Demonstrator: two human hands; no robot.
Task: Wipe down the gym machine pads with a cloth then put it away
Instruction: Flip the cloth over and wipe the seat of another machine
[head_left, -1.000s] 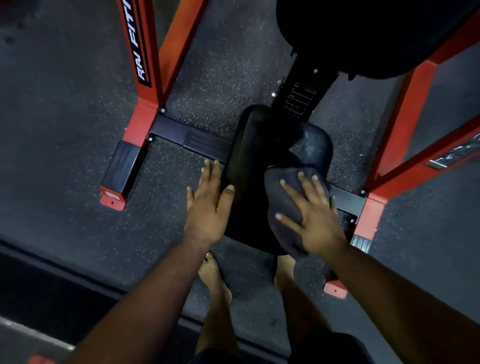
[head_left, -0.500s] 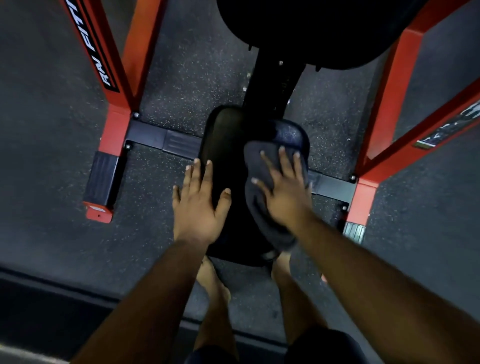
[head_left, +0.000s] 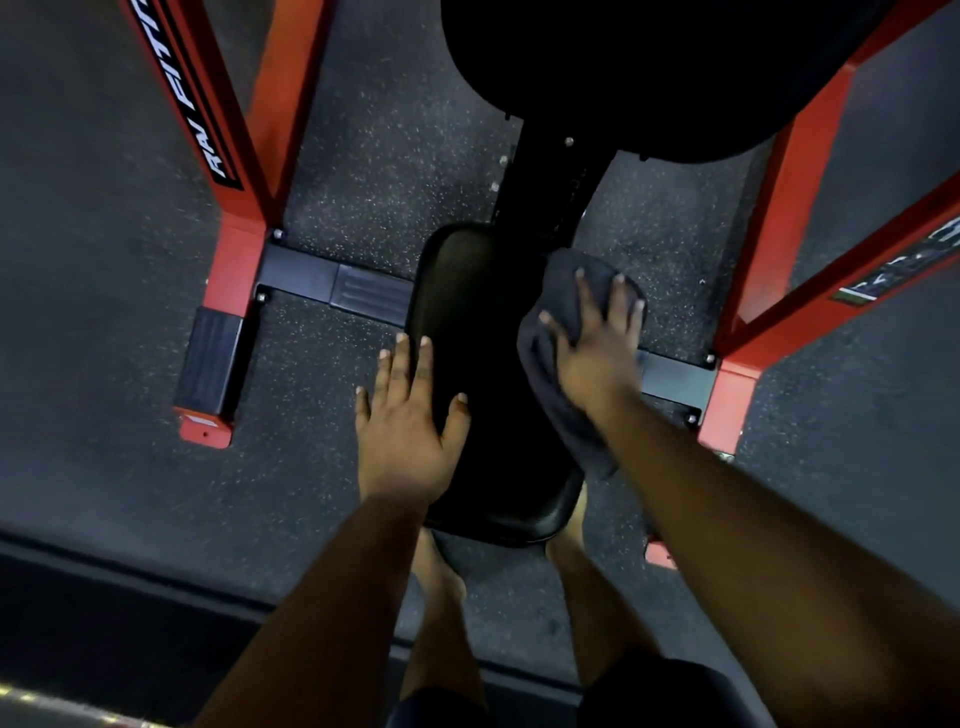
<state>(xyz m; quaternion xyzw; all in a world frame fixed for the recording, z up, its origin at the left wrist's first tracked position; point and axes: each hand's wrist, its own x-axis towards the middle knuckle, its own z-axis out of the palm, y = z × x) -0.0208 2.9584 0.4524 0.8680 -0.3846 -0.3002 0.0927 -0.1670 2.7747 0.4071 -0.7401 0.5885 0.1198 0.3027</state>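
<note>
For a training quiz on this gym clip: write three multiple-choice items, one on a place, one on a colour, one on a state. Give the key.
1. Where does the cloth lie?
A. on the seat pad's right side
B. on the floor
C. over the red frame

2. What colour are the frame posts?
A. blue
B. red
C. yellow

3. How is the left hand placed?
A. fist round a bar
B. pinching the cloth
C. flat, fingers straight, on the seat pad

Key: A, the right hand presses it there; B, both posts show red; C, the palm lies flat on the pad's left edge.
</note>
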